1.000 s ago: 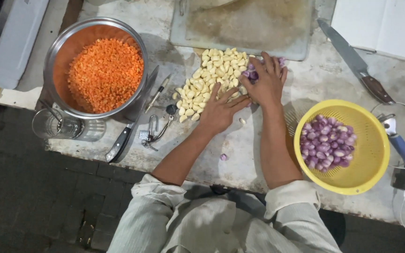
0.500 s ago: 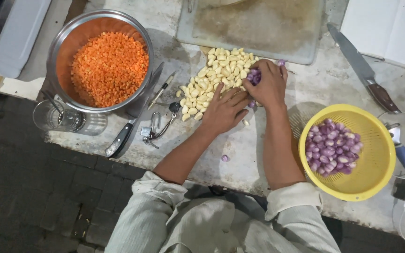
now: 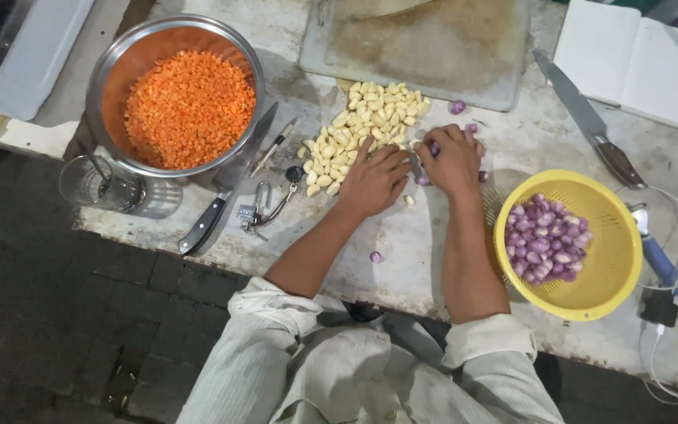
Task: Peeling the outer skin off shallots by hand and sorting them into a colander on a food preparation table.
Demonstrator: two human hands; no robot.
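My left hand [image 3: 373, 179] rests flat on the worn counter [image 3: 425, 235], fingers spread against the near edge of a pile of peeled garlic cloves [image 3: 359, 126]. My right hand [image 3: 453, 159] is curled beside it over a few small purple shallots [image 3: 433, 148], one pinched at its fingertips. More loose shallots [image 3: 458, 106] lie just beyond it. A yellow colander [image 3: 617, 259] holding peeled shallots [image 3: 547, 247] stands to the right of my right forearm.
A steel bowl of chopped carrot [image 3: 186, 106] sits at the left, with a glass [image 3: 92, 184], a black-handled knife [image 3: 225, 184], keys [image 3: 264, 208] and a pen [image 3: 272, 148] near it. A cutting board [image 3: 433, 47], a second knife [image 3: 586, 118] and a white notebook [image 3: 633, 59] lie behind.
Both hands stay by the garlic pile with only small finger shifts. The whole scene slides slightly in view as my head moves.
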